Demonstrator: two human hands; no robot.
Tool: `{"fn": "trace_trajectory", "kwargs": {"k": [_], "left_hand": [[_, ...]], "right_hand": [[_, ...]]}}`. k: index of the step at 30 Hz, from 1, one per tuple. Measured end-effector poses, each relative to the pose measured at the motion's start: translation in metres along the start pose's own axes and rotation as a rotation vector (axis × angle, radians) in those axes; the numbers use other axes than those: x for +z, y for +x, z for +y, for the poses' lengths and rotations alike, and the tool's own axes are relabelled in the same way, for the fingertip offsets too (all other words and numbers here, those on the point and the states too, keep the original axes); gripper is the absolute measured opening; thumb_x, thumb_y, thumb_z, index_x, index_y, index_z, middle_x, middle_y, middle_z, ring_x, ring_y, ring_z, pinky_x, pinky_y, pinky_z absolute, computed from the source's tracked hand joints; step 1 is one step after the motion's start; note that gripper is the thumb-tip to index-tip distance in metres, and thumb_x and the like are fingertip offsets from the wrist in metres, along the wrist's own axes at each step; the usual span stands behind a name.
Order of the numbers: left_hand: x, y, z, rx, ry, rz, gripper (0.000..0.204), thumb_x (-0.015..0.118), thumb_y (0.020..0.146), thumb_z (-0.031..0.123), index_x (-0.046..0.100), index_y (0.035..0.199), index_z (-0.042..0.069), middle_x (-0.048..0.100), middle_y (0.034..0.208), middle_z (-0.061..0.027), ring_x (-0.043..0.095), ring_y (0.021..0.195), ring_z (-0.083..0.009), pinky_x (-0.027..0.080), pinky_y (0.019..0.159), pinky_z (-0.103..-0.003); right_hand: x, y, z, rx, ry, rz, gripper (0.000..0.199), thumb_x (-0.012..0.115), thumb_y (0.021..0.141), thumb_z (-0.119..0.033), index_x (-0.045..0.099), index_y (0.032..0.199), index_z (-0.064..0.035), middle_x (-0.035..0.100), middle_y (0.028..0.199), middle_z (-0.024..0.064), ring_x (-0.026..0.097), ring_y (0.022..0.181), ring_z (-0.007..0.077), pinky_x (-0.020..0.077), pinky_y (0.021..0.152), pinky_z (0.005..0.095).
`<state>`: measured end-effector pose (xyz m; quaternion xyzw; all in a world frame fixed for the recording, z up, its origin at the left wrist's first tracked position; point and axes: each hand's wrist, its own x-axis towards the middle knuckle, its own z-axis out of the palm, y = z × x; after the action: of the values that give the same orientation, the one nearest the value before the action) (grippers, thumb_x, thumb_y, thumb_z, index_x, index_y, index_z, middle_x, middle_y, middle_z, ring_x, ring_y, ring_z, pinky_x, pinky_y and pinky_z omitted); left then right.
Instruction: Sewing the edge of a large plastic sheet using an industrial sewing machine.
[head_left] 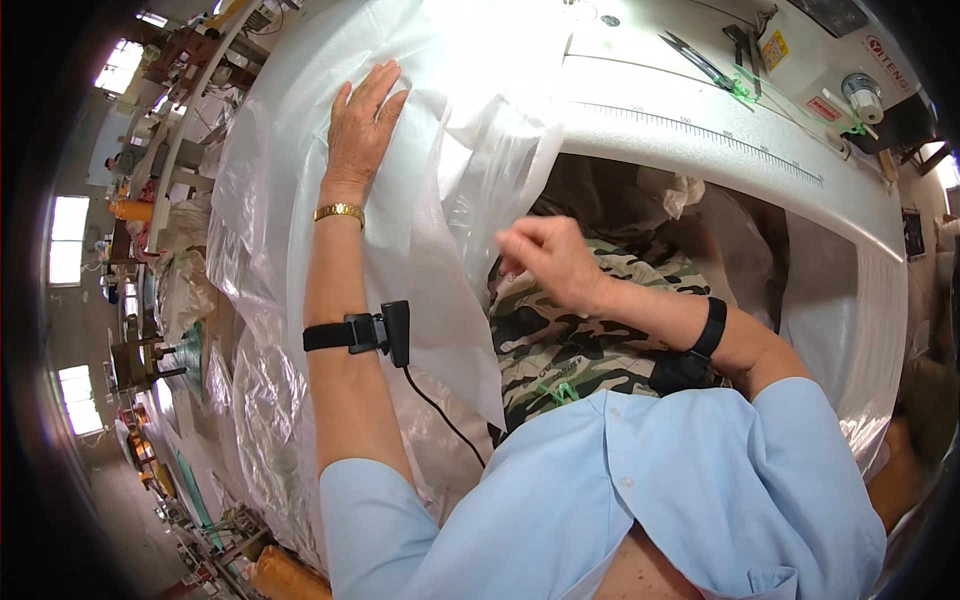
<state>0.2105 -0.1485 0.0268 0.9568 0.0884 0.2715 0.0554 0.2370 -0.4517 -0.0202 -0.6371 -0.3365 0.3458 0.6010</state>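
My left hand (365, 125) lies flat on a translucent white plastic-like sheet (425, 130), its fingers stretched forward and a gold watch at the wrist. The sheet spreads over the left side of the work table and hangs in folds toward me. Above my lap, apart from the sheet, my right hand (550, 260) is closed with its fingers curled. Whether anything small is inside it is hidden. Below that hand is camouflage-patterned cloth (540, 345) over my lap, with a few green threads (560, 393) on it.
A white table edge with a printed ruler (690, 125) runs along the right. Dark-bladed scissors (700, 65) lie beyond it beside green threads (745, 85). A whitish knob (862, 97) stands far right. Crumpled clear plastic (265, 400) hangs at left, and a cable (440, 412) trails from my left forearm strap.
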Motion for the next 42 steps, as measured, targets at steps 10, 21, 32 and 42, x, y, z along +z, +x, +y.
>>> {"fn": "trace_trajectory", "kwargs": {"k": [10,21,32,42], "left_hand": [[0.004,0.005,0.002,-0.036,-0.032,0.026,0.052,0.045,0.101,0.051,0.061,0.133,0.013,0.059,0.139,-0.0041,0.046,0.137,-0.0184,0.024,0.119,-0.042],[0.003,-0.007,0.001,0.000,-0.039,0.037,0.048,0.047,0.102,0.044,0.059,0.134,0.011,0.058,0.140,-0.0051,0.046,0.137,-0.0203,0.024,0.118,-0.043],[-0.004,-0.016,0.008,0.058,-0.054,0.004,0.058,0.048,0.100,0.051,0.054,0.138,0.008,0.054,0.144,-0.0087,0.042,0.140,-0.0230,0.019,0.119,-0.048],[-0.076,-0.007,0.222,-0.118,-0.584,-0.181,0.028,0.050,0.101,0.006,0.064,0.123,-0.001,0.070,0.113,-0.0156,0.066,0.102,-0.0185,0.051,0.086,-0.029]], "right_hand": [[0.030,0.011,0.051,0.194,-0.357,0.206,0.040,0.058,0.090,-0.033,0.066,0.081,0.0043,0.068,0.080,0.0249,0.065,0.077,0.0428,0.0507,0.075,0.0487],[-0.055,-0.044,-0.092,-0.020,0.243,-0.211,0.043,0.055,0.099,-0.030,0.052,0.068,-0.0004,0.044,0.059,-0.0020,0.033,0.055,0.0120,0.0307,0.050,0.0330],[-0.187,-0.145,0.036,0.331,-0.516,0.003,0.035,0.056,0.096,-0.030,0.063,0.082,0.0015,0.063,0.066,0.0099,0.063,0.061,0.0250,0.0481,0.059,0.0374],[-0.117,-0.075,-0.022,-0.120,-0.146,0.293,0.023,0.066,0.091,-0.021,0.065,0.102,-0.0008,0.065,0.077,0.0075,0.064,0.070,0.0198,0.0498,0.067,0.0319]]}}
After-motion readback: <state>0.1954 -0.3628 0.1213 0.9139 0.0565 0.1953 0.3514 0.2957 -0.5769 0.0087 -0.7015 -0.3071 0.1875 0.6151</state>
